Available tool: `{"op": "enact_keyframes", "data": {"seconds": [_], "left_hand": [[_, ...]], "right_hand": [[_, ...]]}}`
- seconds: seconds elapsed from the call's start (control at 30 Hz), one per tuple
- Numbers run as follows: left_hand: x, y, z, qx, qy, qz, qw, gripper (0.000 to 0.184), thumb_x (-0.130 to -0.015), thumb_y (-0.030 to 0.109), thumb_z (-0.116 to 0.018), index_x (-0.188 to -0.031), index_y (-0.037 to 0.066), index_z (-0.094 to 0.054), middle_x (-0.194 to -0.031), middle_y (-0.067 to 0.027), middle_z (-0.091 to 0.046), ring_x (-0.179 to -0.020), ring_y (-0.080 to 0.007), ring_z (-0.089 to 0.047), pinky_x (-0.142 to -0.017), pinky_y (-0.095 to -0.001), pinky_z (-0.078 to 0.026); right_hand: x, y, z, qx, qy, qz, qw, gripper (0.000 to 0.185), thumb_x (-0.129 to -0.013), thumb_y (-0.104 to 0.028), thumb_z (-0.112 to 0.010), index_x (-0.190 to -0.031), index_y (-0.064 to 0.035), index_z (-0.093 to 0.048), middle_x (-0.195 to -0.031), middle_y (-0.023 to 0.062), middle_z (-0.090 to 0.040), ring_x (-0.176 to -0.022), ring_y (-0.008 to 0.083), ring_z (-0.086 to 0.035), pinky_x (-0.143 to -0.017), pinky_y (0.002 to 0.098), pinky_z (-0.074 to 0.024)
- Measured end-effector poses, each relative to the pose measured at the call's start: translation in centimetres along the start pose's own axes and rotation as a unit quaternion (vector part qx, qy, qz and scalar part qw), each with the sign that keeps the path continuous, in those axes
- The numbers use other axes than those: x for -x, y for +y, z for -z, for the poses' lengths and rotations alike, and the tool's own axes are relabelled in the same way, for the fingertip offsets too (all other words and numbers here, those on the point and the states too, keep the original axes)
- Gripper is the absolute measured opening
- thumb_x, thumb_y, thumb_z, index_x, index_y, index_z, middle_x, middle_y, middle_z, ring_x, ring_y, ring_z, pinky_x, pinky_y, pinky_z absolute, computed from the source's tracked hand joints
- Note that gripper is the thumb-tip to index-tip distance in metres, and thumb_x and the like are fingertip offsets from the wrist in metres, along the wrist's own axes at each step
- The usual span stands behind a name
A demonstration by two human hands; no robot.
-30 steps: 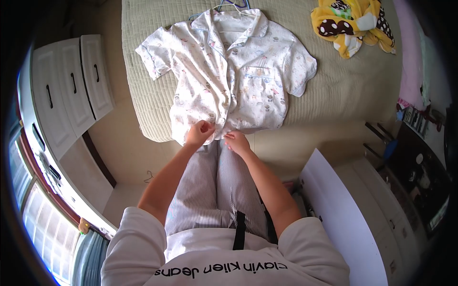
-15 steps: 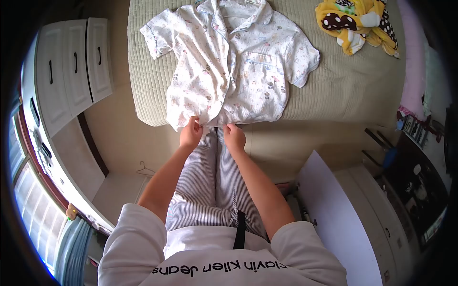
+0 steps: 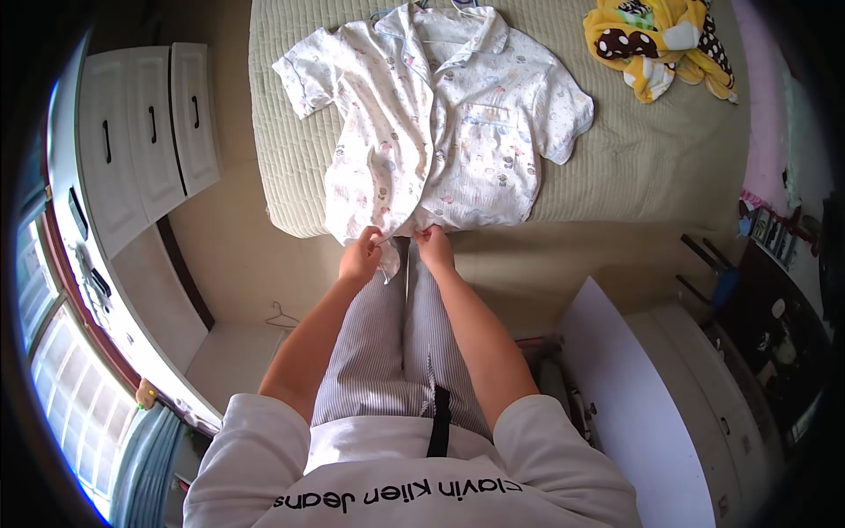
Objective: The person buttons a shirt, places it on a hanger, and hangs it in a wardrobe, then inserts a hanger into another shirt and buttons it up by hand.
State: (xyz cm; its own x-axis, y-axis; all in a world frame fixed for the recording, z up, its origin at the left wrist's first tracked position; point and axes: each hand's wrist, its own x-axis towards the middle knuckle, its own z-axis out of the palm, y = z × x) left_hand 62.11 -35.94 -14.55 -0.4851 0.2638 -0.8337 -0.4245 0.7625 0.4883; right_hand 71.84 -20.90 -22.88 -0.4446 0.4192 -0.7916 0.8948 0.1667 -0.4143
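Observation:
A white short-sleeved pajama shirt (image 3: 480,132) with small printed figures and pale blue piping lies spread on the bed (image 3: 642,176), collar away from me. Its lower hem reaches the bed's near edge. My left hand (image 3: 361,255) pinches the hem close to the front opening, and a small flap of cloth hangs down beside its fingers. My right hand (image 3: 434,248) pinches the hem just to the right, a short gap from the left. Part of a blue hanger (image 3: 464,4) shows at the collar.
A yellow cloth (image 3: 656,44) with brown and white spots lies bunched at the bed's far right. White drawers (image 3: 145,132) stand on the left. A wire hanger (image 3: 283,315) lies lower left. A pale panel (image 3: 625,387) rises at the lower right, near a dark chair (image 3: 704,264).
The shirt's left front panel lies smoother and straighter. Both hands stay at the hem, and a flap of cloth now hangs below my left hand. The whole view has shifted slightly.

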Motion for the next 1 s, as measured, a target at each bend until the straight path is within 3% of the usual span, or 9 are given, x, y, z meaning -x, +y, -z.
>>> {"op": "enact_keyframes", "data": {"seconds": [0.13,0.27,0.37,0.47,0.5,0.63,0.73,0.87,1.0], "left_hand": [[-1.1,-0.6,0.7,0.096,-0.028,0.021,0.995,0.031,-0.086,0.004,-0.048,-0.116,0.003,-0.057,-0.078,-0.0065,-0.063,-0.061,-0.0112,-0.056,-0.055,-0.0274,-0.048],[-2.5,-1.6,1.1,0.066,-0.038,0.064,0.995,0.028,-0.085,0.019,-0.059,-0.11,0.007,-0.064,-0.078,-0.005,-0.064,-0.066,-0.0125,-0.06,-0.061,-0.028,-0.048],[-2.6,-0.8,1.4,-0.043,-0.03,0.014,0.998,0.026,-0.083,0.02,-0.065,-0.102,0.003,-0.066,-0.072,-0.0058,-0.063,-0.06,-0.0124,-0.056,-0.053,-0.0271,-0.045],[-3.2,-1.7,1.2,-0.085,0.039,-0.084,0.992,0.029,-0.08,0.028,-0.07,-0.097,0.004,-0.068,-0.069,-0.0062,-0.062,-0.061,-0.0148,-0.057,-0.057,-0.0294,-0.045],[-3.0,-0.5,1.7,-0.079,0.009,-0.03,0.996,0.035,-0.08,0.031,-0.07,-0.095,-0.001,-0.068,-0.074,-0.0076,-0.064,-0.066,-0.0157,-0.058,-0.062,-0.0306,-0.045],[-2.9,0.2,2.5,0.097,-0.06,0.037,0.993,0.039,-0.084,0.027,-0.067,-0.101,-0.008,-0.065,-0.085,-0.0074,-0.067,-0.072,-0.0126,-0.057,-0.068,-0.027,-0.046],[-3.1,0.1,3.1,0.128,-0.112,0.104,0.98,0.036,-0.086,0.025,-0.065,-0.104,-0.006,-0.065,-0.086,-0.006,-0.066,-0.074,-0.0107,-0.058,-0.068,-0.0247,-0.046],[-3.1,0.6,3.5,0.147,-0.145,0.111,0.972,0.037,-0.087,0.025,-0.064,-0.107,-0.006,-0.064,-0.087,-0.0061,-0.066,-0.074,-0.0096,-0.058,-0.067,-0.0236,-0.047],[-2.9,1.0,3.6,0.116,-0.186,0.06,0.974,0.035,-0.087,0.022,-0.065,-0.11,-0.005,-0.064,-0.088,-0.005,-0.067,-0.073,-0.009,-0.058,-0.068,-0.0241,-0.048]], "right_hand": [[0.1,-0.6,-0.4,-0.008,0.019,-0.034,0.999,0.031,-0.085,-0.03,-0.064,-0.091,-0.0005,-0.062,-0.084,0.0152,-0.067,-0.08,0.0318,-0.064,-0.07,0.0408,-0.0479],[0.4,0.1,-1.3,-0.015,0.066,0.013,0.998,0.027,-0.086,-0.026,-0.064,-0.084,0.0015,-0.063,-0.069,0.0127,-0.065,-0.059,0.0233,-0.063,-0.056,0.0354,-0.0486],[1.0,0.8,-1.9,-0.225,0.015,-0.095,0.97,0.03,-0.086,-0.026,-0.066,-0.081,0.0034,-0.063,-0.063,0.0081,-0.062,-0.049,0.0146,-0.059,-0.045,0.0276,-0.046],[3.4,-2.1,-0.6,-0.285,0.027,-0.155,0.946,0.03,-0.084,-0.024,-0.069,-0.079,0.0039,-0.062,-0.061,0.0045,-0.059,-0.048,0.0099,-0.057,-0.041,0.0223,-0.0442],[3.9,-2.5,-0.8,-0.305,0.039,-0.152,0.939,0.029,-0.083,-0.024,-0.07,-0.08,0.0036,-0.062,-0.061,0.0042,-0.059,-0.048,0.0097,-0.056,-0.041,0.0223,-0.0441],[5.6,-3.9,-1.4,-0.37,0.07,-0.148,0.915,0.025,-0.082,-0.021,-0.071,-0.082,0.0027,-0.062,-0.061,0.0032,-0.058,-0.047,0.0088,-0.055,-0.042,0.0221,-0.0435],[6.6,-5.1,-1.6,-0.398,0.079,-0.137,0.904,0.023,-0.084,-0.02,-0.069,-0.085,0.0023,-0.061,-0.062,0.003,-0.059,-0.049,0.0082,-0.054,-0.043,0.0218,-0.0432],[7.8,-6.9,-0.7,-0.398,0.082,-0.1,0.908,0.022,-0.09,-0.02,-0.06,-0.087,0.0013,-0.061,-0.065,0.0037,-0.06,-0.05,0.0079,-0.052,-0.044,0.0217,-0.0429],[7.8,-6.5,-1.8,-0.332,0.103,0.016,0.938,0.025,-0.094,-0.022,-0.054,-0.087,0.0008,-0.061,-0.065,0.0032,-0.059,-0.049,0.0082,-0.051,-0.046,0.0225,-0.0431]]}}
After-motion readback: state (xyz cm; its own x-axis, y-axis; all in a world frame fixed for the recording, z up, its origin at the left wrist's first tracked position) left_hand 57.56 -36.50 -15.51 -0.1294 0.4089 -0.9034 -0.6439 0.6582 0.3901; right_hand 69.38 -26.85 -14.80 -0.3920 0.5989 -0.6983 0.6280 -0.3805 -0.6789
